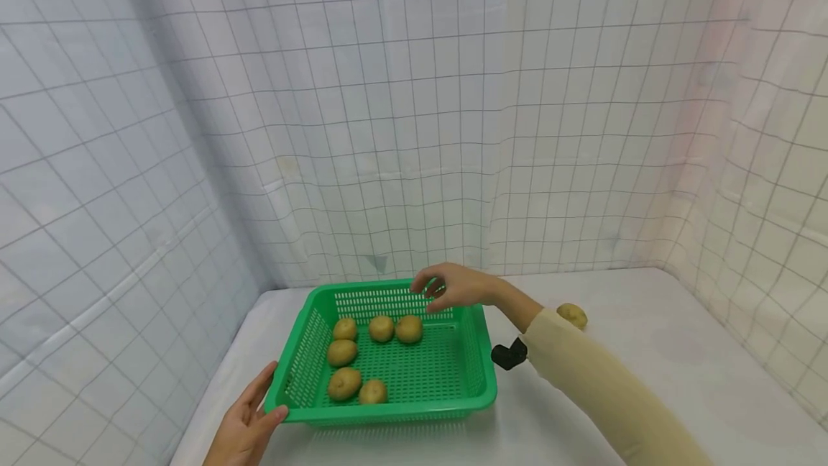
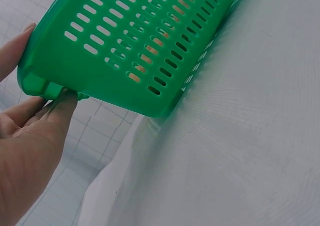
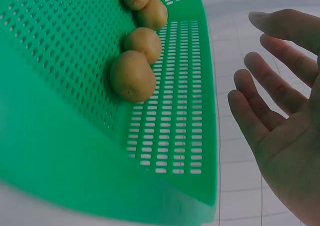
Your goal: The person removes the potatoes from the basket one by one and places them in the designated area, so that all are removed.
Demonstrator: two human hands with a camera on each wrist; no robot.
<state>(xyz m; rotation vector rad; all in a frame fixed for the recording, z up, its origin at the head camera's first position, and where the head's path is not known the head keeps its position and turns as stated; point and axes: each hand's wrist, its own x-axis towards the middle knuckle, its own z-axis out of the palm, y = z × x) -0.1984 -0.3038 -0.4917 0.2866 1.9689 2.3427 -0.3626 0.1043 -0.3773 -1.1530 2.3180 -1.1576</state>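
A green plastic basket (image 1: 443, 404) with slotted sides stands on the white cloth, holding several potatoes (image 1: 342, 353) along its left side and toward the back. My left hand (image 1: 244, 423) grips the basket's near left corner, thumb over the rim; the left wrist view shows its fingers (image 2: 64, 105) under the edge. Over the basket's far right part hovers my right hand (image 1: 458, 285), fingers loosely bent and apart, nothing in them. From the right wrist, that hand (image 3: 285, 116) appears beside the rim, with potatoes (image 3: 132, 76) visible inside the basket.
One more potato (image 1: 572, 315) lies on the white-covered table (image 1: 673, 336) to the right, just beyond my right sleeve (image 1: 601, 380). Grid-patterned white curtains (image 1: 414, 128) enclose the back and both sides. A black device (image 1: 509, 354) is at my right wrist.
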